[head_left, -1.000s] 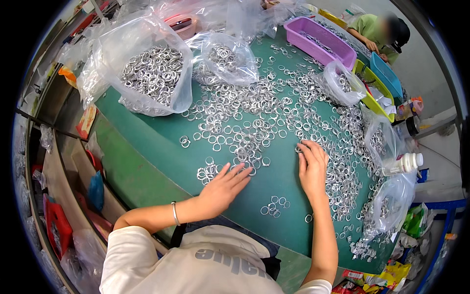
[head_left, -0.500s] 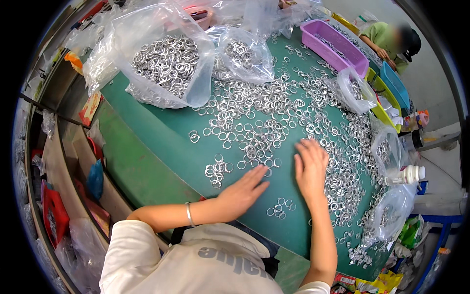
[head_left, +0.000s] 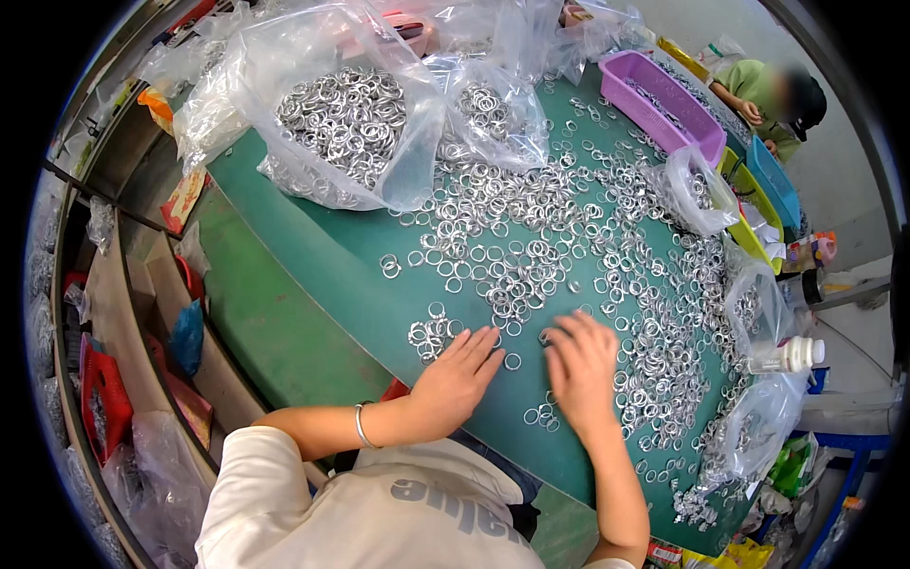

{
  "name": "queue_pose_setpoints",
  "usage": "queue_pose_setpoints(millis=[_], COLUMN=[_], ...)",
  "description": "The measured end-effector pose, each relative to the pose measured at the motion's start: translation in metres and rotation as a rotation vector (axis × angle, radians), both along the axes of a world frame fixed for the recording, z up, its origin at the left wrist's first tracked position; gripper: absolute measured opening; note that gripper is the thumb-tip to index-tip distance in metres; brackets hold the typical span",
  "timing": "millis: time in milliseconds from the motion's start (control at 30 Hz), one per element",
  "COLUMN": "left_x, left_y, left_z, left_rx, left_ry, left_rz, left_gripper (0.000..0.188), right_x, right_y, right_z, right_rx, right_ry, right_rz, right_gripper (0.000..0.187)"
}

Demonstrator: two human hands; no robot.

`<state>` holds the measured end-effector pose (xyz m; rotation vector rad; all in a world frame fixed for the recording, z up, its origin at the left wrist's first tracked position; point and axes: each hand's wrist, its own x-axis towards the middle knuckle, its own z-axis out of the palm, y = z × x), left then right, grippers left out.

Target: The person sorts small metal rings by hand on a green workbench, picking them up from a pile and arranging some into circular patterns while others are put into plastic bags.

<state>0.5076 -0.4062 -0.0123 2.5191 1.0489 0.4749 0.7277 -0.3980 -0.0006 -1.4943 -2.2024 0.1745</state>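
Silver metal rings (head_left: 521,270) lie strewn over a green tabletop. My left hand (head_left: 455,379) rests low over the near part of the table, palm down with fingers stretched out, its fingertips beside a small cluster of rings (head_left: 431,332). A metal bangle circles that wrist. To the right, my right hand (head_left: 583,365) hovers palm down, fingers apart and slightly bent. One ring shows at the tip of its index finger; I see none gripped. Below it, a few rings (head_left: 542,417) are partly covered by the hand.
Clear plastic bags of rings, one large (head_left: 346,123) and one smaller (head_left: 488,109), stand at the back. On the right are a purple basket (head_left: 664,104), a yellow-green basket (head_left: 749,213), a white bottle (head_left: 791,355) and more bags. Another person (head_left: 763,95) sits at the far right.
My right hand has moved nearer and slightly left, over the few loose rings. My left hand has drawn back a little to the left, next to the small cluster. The view has shifted slightly.
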Motion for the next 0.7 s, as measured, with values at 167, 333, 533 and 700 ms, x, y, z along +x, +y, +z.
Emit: queue_pose_setpoints(millis=[167, 333, 533, 700], left_x=[0.004, 0.007, 0.024, 0.026], left_y=[0.003, 0.008, 0.003, -0.020], left_z=[-0.004, -0.003, -0.012, -0.008], left_rx=[0.024, 0.002, 0.002, -0.207], left_ry=[-0.003, -0.086, -0.044, -0.187], left_rz=[-0.127, -0.156, -0.137, -0.348], left_gripper=[0.051, 0.050, 0.047, 0.053], right_x=[-0.007, 0.014, 0.025, 0.023], right_y=[-0.009, 0.002, 0.007, 0.008], right_z=[-0.005, -0.011, -0.020, -0.012], right_rx=[-0.036, 0.074, 0.017, 0.038], right_ry=[-0.053, -0.104, -0.093, 0.035], right_rz=[0.110, -0.193, -0.111, -0.062], right_gripper=[0.022, 0.028, 0.030, 0.033])
